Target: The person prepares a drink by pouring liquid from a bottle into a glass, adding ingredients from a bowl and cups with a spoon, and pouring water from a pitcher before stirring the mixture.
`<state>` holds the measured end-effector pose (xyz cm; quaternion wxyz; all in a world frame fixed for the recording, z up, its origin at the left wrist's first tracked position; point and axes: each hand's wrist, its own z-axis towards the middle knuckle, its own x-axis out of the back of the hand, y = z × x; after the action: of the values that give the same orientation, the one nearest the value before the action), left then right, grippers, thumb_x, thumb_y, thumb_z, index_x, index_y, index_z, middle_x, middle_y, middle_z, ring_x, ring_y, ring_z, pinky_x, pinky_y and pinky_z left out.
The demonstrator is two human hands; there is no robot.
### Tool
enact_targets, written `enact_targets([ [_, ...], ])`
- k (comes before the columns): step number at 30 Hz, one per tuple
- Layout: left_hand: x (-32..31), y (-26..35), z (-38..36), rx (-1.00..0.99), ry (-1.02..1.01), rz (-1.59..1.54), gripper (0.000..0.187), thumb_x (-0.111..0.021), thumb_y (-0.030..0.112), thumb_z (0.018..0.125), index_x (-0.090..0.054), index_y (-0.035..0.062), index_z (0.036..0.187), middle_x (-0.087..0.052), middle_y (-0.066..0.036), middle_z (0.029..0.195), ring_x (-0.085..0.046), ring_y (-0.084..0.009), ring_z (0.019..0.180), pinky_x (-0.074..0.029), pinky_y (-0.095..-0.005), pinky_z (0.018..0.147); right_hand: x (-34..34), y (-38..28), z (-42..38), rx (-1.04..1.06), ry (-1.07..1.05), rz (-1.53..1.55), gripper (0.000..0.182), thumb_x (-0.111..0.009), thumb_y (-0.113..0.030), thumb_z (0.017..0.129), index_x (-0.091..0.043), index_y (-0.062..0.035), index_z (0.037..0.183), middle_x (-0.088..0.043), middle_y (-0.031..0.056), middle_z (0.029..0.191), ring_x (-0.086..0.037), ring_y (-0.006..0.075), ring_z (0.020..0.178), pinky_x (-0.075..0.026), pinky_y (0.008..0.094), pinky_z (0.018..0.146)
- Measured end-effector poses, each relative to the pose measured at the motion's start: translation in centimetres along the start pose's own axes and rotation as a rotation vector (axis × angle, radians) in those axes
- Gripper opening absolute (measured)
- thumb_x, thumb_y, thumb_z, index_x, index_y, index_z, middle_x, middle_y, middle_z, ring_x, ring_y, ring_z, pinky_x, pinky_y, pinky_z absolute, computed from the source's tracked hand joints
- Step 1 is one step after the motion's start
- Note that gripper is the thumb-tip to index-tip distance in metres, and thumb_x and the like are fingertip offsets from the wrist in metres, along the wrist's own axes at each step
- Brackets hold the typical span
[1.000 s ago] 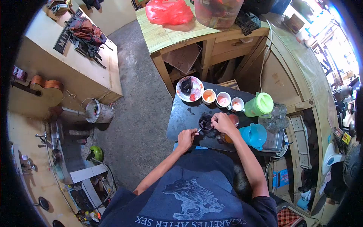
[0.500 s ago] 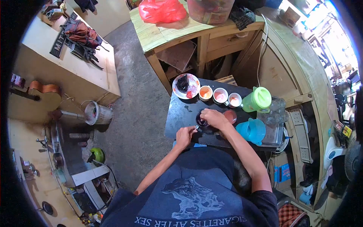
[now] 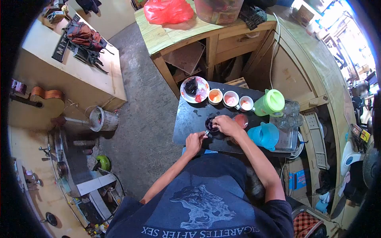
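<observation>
My left hand point(image 3: 194, 142) is closed on the handle of a cup with dark purple contents point(image 3: 210, 122), near the front of the black table point(image 3: 186, 119). Over the rim of that cup, the fingers of my right hand point(image 3: 224, 125) are pinched together; what they hold is hidden. Just beyond the right hand stands a glass of pinkish-red contents point(image 3: 241, 120). Behind them is a row of white cups: one with orange contents point(image 3: 215, 96), one with pink point(image 3: 230, 99) and one with pale orange point(image 3: 246, 104). A floral plate point(image 3: 183, 92) carries a black plastic bag point(image 3: 191, 87).
A green lidded pitcher point(image 3: 270, 104) and a blue pitcher point(image 3: 265, 137) stand at the right. Several upturned glasses point(image 3: 291, 115) sit on a metal tray point(image 3: 287, 143). Behind, a wooden counter point(image 3: 170, 39) bears a red plastic bag point(image 3: 168, 12). A bucket point(image 3: 104, 119) stands on the floor.
My right hand has shifted very slightly at the dark cup, showing a little more of its contents. The left hand keeps its grip, and the view has barely moved.
</observation>
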<state>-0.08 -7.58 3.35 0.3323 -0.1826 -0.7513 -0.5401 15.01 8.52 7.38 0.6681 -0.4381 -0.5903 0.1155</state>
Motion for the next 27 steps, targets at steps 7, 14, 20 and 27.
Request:
enact_targets([
  [7, 0.0, -0.2, -0.1, -0.089, 0.017, 0.021, 0.018, -0.065, 0.018, 0.089, -0.074, 0.0146, 0.104, -0.062, -0.021, 0.071, -0.065, -0.0388, 0.068, -0.048, -0.0460, 0.059, 2.0, -0.3, 0.2, 0.269, -0.009, -0.337, 0.012, -0.054, -0.008, 0.081, -0.064, -0.0044, 0.078, -0.064, 0.0109, 0.086, -0.063, 0.0293, 0.091, -0.051, 0.0397, 0.080],
  [14, 0.1, -0.2, -0.1, -0.162, 0.067, 0.076, 0.015, -0.062, 0.016, 0.087, -0.074, 0.0113, 0.096, -0.063, -0.022, 0.070, -0.064, -0.0401, 0.066, -0.047, -0.0477, 0.056, 0.9, 1.8, 0.8, 0.157, -0.090, -0.238, 0.009, -0.060, -0.009, 0.081, -0.064, -0.0017, 0.078, -0.066, 0.0158, 0.086, -0.064, 0.0338, 0.091, -0.050, 0.0453, 0.081],
  [20, -0.2, -0.6, 0.1, -0.139, 0.060, 0.052, 0.024, -0.061, 0.005, 0.083, -0.074, 0.0127, 0.102, -0.064, -0.021, 0.073, -0.066, -0.0386, 0.070, -0.049, -0.0460, 0.059, 0.5, 0.8, 0.8, 0.007, 0.044, -0.112, 0.012, -0.064, -0.009, 0.083, -0.065, 0.0027, 0.079, -0.066, 0.0207, 0.086, -0.064, 0.0400, 0.086, -0.050, 0.0486, 0.076],
  [27, 0.1, -0.6, 0.4, -0.133, 0.027, 0.016, 0.020, -0.063, 0.009, 0.085, -0.074, 0.0133, 0.101, -0.062, -0.021, 0.069, -0.064, -0.0386, 0.066, -0.048, -0.0454, 0.059, -1.1, 1.5, 1.5, 0.060, 0.047, -0.041, 0.009, -0.065, -0.003, 0.076, -0.067, 0.0025, 0.084, -0.067, 0.0193, 0.085, -0.065, 0.0369, 0.082, -0.051, 0.0441, 0.072],
])
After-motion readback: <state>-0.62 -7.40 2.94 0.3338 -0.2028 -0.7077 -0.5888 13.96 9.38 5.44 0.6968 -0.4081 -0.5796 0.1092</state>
